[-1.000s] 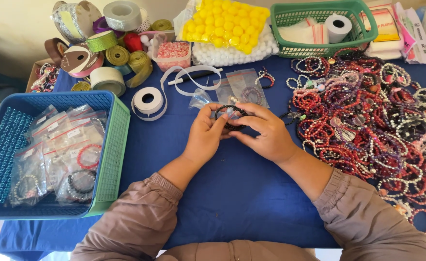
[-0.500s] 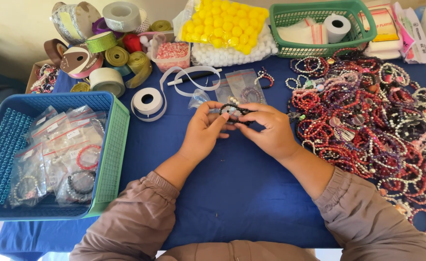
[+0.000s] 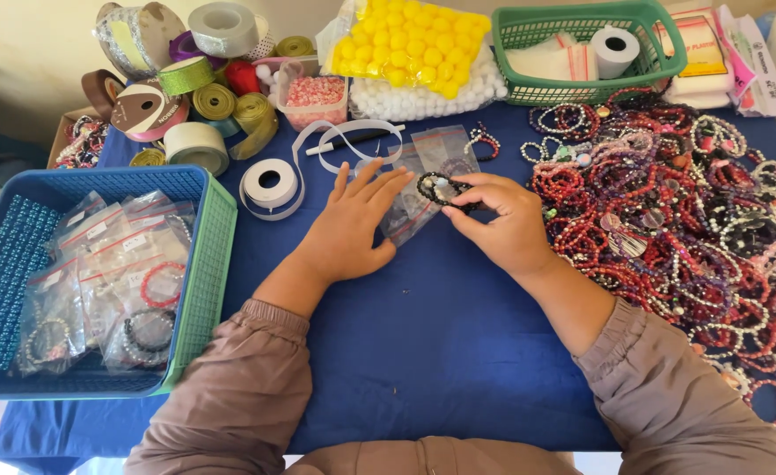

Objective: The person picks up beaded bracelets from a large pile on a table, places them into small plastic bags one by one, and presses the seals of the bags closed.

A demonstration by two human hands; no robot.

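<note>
We see the right hand [image 3: 501,230] pinched shut on a dark bead bracelet [image 3: 445,189], held just left of the big bracelet pile [image 3: 669,220]. The left hand [image 3: 348,229], fingers spread, lies flat further left of that pile, seemingly pressing a small clear bag [image 3: 410,211] onto the blue tablecloth [image 3: 423,352].

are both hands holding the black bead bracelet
No, only the right hand pinches the black bead bracelet; the left hand lies flat on a clear plastic bag.
</note>
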